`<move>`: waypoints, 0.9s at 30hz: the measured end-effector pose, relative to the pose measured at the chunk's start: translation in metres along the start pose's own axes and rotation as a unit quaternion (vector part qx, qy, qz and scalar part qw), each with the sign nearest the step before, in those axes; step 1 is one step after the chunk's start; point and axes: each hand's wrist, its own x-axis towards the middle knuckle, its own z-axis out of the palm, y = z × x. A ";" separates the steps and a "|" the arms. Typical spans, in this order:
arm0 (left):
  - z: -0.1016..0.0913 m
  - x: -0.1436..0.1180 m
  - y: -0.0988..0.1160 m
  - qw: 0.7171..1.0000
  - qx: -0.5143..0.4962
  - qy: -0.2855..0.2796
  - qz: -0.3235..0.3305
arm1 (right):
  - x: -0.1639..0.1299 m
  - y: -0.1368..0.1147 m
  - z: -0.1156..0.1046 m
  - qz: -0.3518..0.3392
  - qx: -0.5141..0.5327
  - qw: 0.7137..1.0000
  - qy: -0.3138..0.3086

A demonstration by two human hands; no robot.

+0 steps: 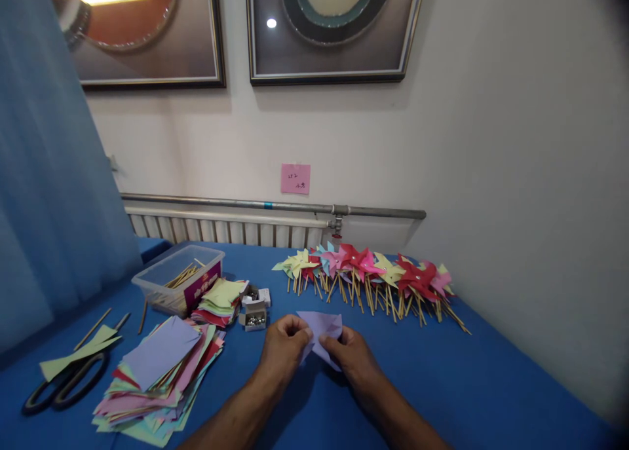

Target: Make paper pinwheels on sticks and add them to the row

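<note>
Hands meet over a blue tablecloth [442, 384]: the left hand [282, 346] and right hand [351, 357] pinch opposite sides of a lilac paper square [322, 329], holding it just above the cloth at the table's middle, fingers curled, thumbs on top, forearms converging from below. Finished paper pinwheels [373, 276] lie in a row by the wall. Left of the hands sit a stack of coloured paper [162, 378], black scissors [63, 384], a small box of pins [254, 316] and a clear tub of wooden sticks [179, 280].

- finished pinwheels [368, 273] in a row near the wall
- scissors [63, 381] on the blue desk [491, 384] (far left)
- clear tub [179, 280] holding sticks
</note>
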 end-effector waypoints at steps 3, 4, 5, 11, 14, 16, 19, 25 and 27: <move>-0.002 -0.002 0.003 0.999 0.026 0.015 0.037 | -0.004 -0.006 0.001 -0.001 -0.027 1.000 0.006; -0.003 -0.003 0.005 0.997 0.042 0.021 0.059 | -0.006 -0.009 0.002 -0.005 -0.047 0.999 0.008; -0.005 -0.005 0.007 0.994 0.061 0.024 0.085 | -0.008 -0.012 0.002 -0.014 -0.071 0.997 0.009; -0.009 -0.020 0.022 0.960 0.163 -0.059 0.221 | -0.022 -0.030 0.009 -0.108 -0.204 0.973 -0.009; -0.008 -0.024 0.025 0.945 0.189 -0.103 0.246 | -0.024 -0.032 0.011 -0.117 -0.217 0.969 -0.016; -0.006 -0.024 0.025 0.945 0.194 -0.097 0.245 | -0.021 -0.030 0.010 -0.102 -0.200 0.974 -0.009; -0.004 -0.019 0.022 0.968 0.147 -0.063 0.192 | -0.015 -0.023 0.009 -0.060 -0.148 0.987 0.009; 0.001 -0.008 0.010 0.998 0.012 -0.028 0.051 | -0.012 -0.021 0.010 -0.025 -0.071 0.997 0.033; 0.000 -0.006 0.008 0.999 0.018 -0.020 0.030 | -0.014 -0.022 0.010 -0.026 -0.092 0.995 0.042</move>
